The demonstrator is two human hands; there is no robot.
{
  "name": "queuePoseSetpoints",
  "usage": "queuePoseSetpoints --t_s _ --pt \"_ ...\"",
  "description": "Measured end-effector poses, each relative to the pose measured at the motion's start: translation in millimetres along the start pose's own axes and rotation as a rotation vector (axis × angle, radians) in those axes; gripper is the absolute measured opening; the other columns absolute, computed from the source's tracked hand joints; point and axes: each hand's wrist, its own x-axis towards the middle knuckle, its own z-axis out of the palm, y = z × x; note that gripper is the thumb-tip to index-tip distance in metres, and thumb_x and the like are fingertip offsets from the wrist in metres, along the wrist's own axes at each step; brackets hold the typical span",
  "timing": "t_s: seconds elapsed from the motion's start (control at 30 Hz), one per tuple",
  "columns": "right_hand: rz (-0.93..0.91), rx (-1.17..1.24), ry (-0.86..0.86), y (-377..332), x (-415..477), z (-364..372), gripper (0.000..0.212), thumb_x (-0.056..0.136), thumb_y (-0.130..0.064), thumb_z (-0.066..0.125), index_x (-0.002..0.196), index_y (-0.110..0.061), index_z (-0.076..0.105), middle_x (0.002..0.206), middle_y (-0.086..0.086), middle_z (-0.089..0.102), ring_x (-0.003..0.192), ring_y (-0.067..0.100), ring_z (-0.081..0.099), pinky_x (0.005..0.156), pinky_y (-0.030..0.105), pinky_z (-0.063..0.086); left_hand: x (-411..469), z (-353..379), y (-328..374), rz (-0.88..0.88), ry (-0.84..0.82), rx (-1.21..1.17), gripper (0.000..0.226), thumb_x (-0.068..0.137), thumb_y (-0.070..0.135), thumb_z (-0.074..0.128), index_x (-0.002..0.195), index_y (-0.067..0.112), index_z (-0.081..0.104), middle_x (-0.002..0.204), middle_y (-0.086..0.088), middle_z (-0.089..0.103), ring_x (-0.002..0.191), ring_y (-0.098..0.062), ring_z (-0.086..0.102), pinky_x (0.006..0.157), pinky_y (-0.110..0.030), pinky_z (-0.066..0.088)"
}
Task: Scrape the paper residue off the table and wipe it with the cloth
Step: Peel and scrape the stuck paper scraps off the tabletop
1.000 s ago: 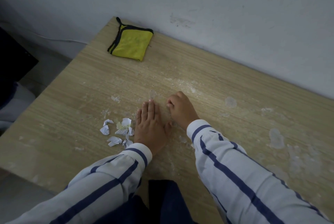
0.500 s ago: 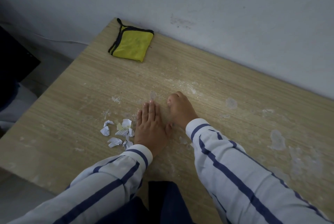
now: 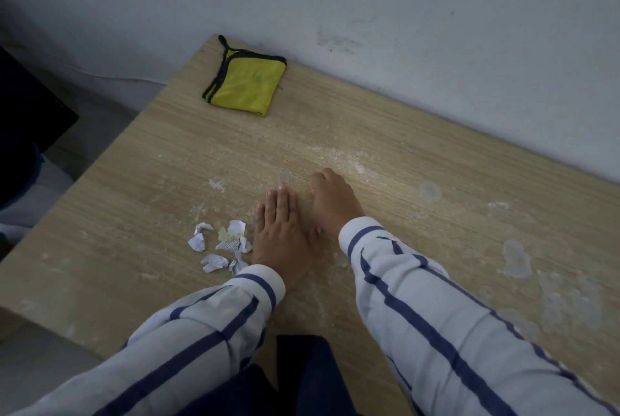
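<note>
The wooden counter [image 3: 385, 147] stands against a pale wall [image 3: 402, 13] and carries whitish paper residue [image 3: 516, 259] in patches, mostly on its right part. The folded yellow cloth [image 3: 246, 85] lies at the far corner, well apart from both hands. The left hand [image 3: 280, 236] lies flat, fingers stretched and released. The right hand [image 3: 332, 202] is curled, fingertips on the surface; I cannot tell if it holds anything. Small torn paper scraps [image 3: 219, 246] lie just beside the left hand.

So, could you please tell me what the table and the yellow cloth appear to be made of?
The table looks like wood-grain laminate, matte: fine, even, parallel streaks and a flat pale surface; real wood can't be ruled out. The cloth seems soft fabric, possibly microfibre: it lies folded with creases and a stitched black edge.
</note>
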Motion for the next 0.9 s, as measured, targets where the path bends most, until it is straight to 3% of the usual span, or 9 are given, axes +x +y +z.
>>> queuePoseSetpoints --t_s 0.1,0.27,0.4,0.47,0.53,0.6,0.73,0.83,0.9 --pt "0.070 0.100 0.031 -0.4 3.0 -1.3 0.014 0.085 -0.001 0.038 0.089 -0.006 0.051 0.099 0.011 0.052 0.085 0.025 0.046 0.073 0.033 0.037 1.1 -4.2 0.9 -0.011 -0.017 -0.050 0.075 0.094 0.053 0.021 0.149 0.006 -0.001 0.158 -0.013 -0.006 0.145 -0.028 -0.010 0.116 -0.041 -0.008" --pt "0.147 0.271 0.051 1.9 -7.0 -4.6 0.014 0.087 -0.002 0.040 0.078 -0.012 0.045 0.086 0.003 0.045 0.078 0.021 0.044 0.068 0.028 0.032 4.9 -13.3 4.9 -0.034 -0.007 -0.147 0.071 0.094 0.044 0.036 0.149 0.010 0.006 0.158 -0.010 0.004 0.145 -0.028 -0.003 0.117 -0.043 -0.002" --pt "0.122 0.287 0.039 2.1 -20.9 -4.5 0.016 0.089 -0.003 0.040 0.076 -0.011 0.044 0.080 0.001 0.042 0.073 0.020 0.041 0.066 0.028 0.030 7.5 -24.4 7.0 -0.028 0.074 -0.242 0.061 0.094 0.030 0.038 0.148 0.015 0.013 0.151 -0.009 0.028 0.142 -0.027 0.016 0.117 -0.044 0.007" --pt "0.109 0.303 0.045 0.6 -26.5 -3.3 0.018 0.091 -0.007 0.039 0.074 -0.010 0.045 0.079 0.003 0.043 0.072 0.020 0.041 0.065 0.030 0.032 7.7 -30.0 5.1 0.006 0.107 -0.254 0.051 0.094 0.027 0.037 0.143 0.017 0.028 0.144 -0.007 0.040 0.135 -0.027 0.029 0.113 -0.042 0.018" --pt "0.098 0.330 0.053 -2.6 -31.7 -2.7 0.019 0.092 -0.009 0.040 0.074 -0.011 0.046 0.079 0.003 0.045 0.073 0.022 0.044 0.065 0.031 0.035 7.9 -35.2 1.3 0.024 0.141 -0.255 0.035 0.095 0.026 0.037 0.127 0.018 0.051 0.129 -0.006 0.053 0.121 -0.027 0.043 0.104 -0.038 0.030" --pt "0.088 0.355 0.060 -8.0 -37.0 -3.2 0.019 0.092 -0.009 0.041 0.074 -0.012 0.047 0.080 0.002 0.047 0.074 0.022 0.046 0.065 0.031 0.036 7.3 -40.3 -3.0 0.022 0.167 -0.244 0.027 0.096 0.026 0.038 0.107 0.017 0.061 0.112 -0.004 0.060 0.106 -0.026 0.049 0.093 -0.035 0.035" --pt "0.062 0.443 0.065 -25.4 -43.7 -6.4 0.016 0.093 -0.010 0.043 0.078 -0.010 0.049 0.081 0.007 0.053 0.072 0.022 0.049 0.063 0.032 0.039 0.6 -51.2 -17.2 0.028 0.204 -0.216 0.025 0.096 0.026 0.039 0.100 0.019 0.062 0.103 -0.001 0.062 0.099 -0.023 0.052 0.088 -0.035 0.037" --pt "0.040 0.570 0.029 -44.2 -48.0 -7.0 0.011 0.094 -0.014 0.046 0.087 -0.017 0.053 0.083 -0.001 0.055 0.069 0.007 0.048 0.060 0.020 0.038 -8.5 -60.9 -39.2 0.030 0.212 -0.209 0.024 0.096 0.029 0.040 0.100 0.022 0.062 0.101 0.000 0.063 0.097 -0.023 0.053 0.087 -0.036 0.037" --pt "0.038 0.632 -0.003 -57.7 -50.6 -4.0 0.006 0.092 -0.016 0.052 0.089 -0.017 0.056 0.083 -0.004 0.057 0.071 0.007 0.051 0.063 0.018 0.040 -15.3 -66.8 -56.3 0.032 0.216 -0.208 0.023 0.095 0.031 0.041 0.099 0.024 0.063 0.099 0.002 0.064 0.095 -0.021 0.054 0.087 -0.035 0.037"
